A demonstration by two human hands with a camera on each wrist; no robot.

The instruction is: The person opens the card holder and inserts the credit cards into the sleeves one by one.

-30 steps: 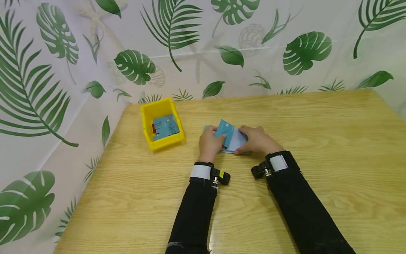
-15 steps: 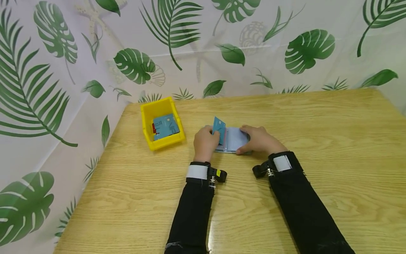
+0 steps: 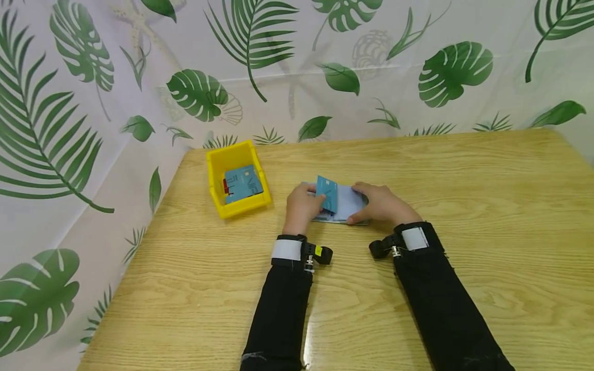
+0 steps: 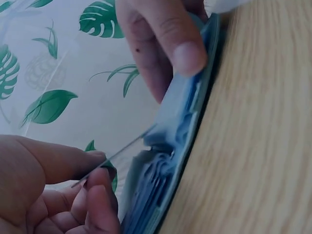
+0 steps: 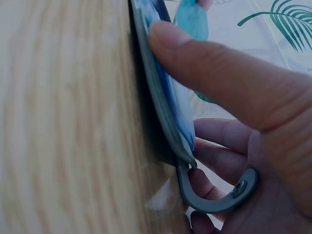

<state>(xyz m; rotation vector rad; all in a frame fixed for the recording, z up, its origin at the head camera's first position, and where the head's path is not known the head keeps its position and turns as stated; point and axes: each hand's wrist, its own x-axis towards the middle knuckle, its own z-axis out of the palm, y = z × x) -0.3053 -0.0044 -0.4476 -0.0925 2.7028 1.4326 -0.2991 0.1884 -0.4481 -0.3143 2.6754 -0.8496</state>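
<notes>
My left hand [image 3: 302, 206] pinches a blue card [image 3: 327, 195] marked "VIP" between thumb and fingers. The card stands tilted above an opened card holder [image 3: 349, 202] with pale clear sleeves. Seen from the left wrist, the card is edge-on, its far edge close to the sleeves [image 4: 155, 183]; whether it enters one I cannot tell. My right hand [image 3: 381, 203] grips the holder's right side, thumb on the inner page and fingers round the outer edge. A curved strap with a snap button [image 5: 240, 187] sticks out from the holder beside the right fingers.
A yellow bin [image 3: 246, 208] stands at the back left of the wooden table [image 3: 185, 288]. Blue cards [image 3: 243, 184] lie in it, with a bit of red [image 3: 226, 186] at their left. A leaf-printed curtain [image 3: 287, 113] hangs behind the table.
Over the last second my left hand shifted slightly left with the card. The card turned towards edge-on over the left side, then swung back to face up and right. The right hand barely moved.
</notes>
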